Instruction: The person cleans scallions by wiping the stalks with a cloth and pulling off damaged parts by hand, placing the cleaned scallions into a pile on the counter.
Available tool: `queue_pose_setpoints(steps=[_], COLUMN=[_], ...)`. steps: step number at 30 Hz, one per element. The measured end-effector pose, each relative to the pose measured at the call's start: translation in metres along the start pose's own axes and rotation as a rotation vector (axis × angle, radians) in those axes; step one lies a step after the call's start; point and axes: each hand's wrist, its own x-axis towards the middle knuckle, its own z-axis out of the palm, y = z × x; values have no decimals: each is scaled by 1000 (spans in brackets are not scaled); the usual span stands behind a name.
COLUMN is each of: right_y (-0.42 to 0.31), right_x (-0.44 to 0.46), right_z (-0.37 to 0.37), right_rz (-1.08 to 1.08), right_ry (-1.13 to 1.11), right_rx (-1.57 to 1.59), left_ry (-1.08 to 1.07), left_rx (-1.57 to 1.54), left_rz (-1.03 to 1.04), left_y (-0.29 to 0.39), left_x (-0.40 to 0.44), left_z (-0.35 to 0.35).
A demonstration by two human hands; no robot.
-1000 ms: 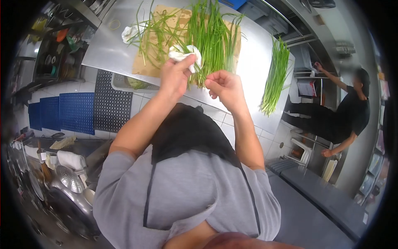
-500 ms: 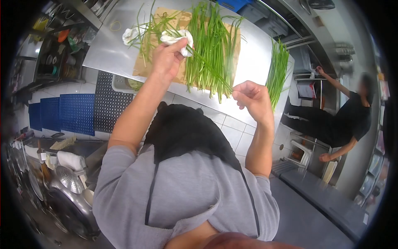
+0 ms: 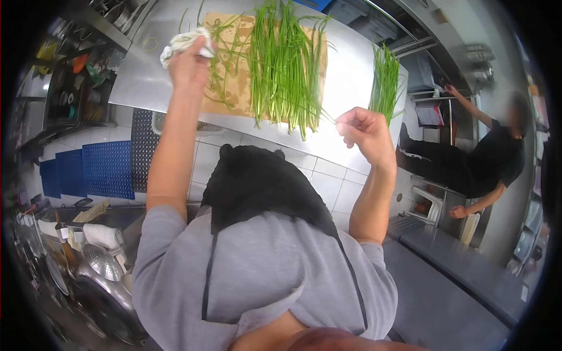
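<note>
My left hand (image 3: 190, 70) is closed on a white cloth (image 3: 186, 42) over the left part of the steel table. My right hand (image 3: 370, 133) pinches the pale end of a thin green garlic chive stalk (image 3: 328, 116) near the table's front edge. Between the hands, a wide spread of garlic chives (image 3: 284, 76) lies on a sheet of brown paper (image 3: 234, 96), pale ends towards me. Loose, thin green leaves (image 3: 219, 73) are scattered on the paper's left side. A separate bundle of chives (image 3: 384, 82) rests to the right.
The steel table (image 3: 137, 82) has a rubber band (image 3: 150, 44) at its left. Beneath its front edge are a pale basket (image 3: 159, 124) and perforated mats (image 3: 107, 168). Pans and a strainer (image 3: 102, 261) stand at lower left. A person in black (image 3: 497, 152) is at the right.
My left hand has moved left with the cloth, away from the chives, to where another white cloth lay. My right hand has stayed nearly still, still pinching the stalk end.
</note>
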Motion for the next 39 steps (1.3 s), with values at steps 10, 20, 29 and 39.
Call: queue_pose_setpoints(steps=[10,20,29,39], right_y=[-3,-33,-11,-21], right_x=[-8,38,53,38], right_z=[-24,35,86,87], right_rz=[-39,-237,-369,-685], right_ry=[67,137,363,336], right_rx=[199,421,-222,-784], left_ry=[-190,-294,-204,-273], left_rx=[39,-6,-44,28], left_rz=[-93,-450,-304,-254], left_y=[20,-33,-9,-7], left_x=[-20,-127,-137,-126], left_z=[-30,19,35,53])
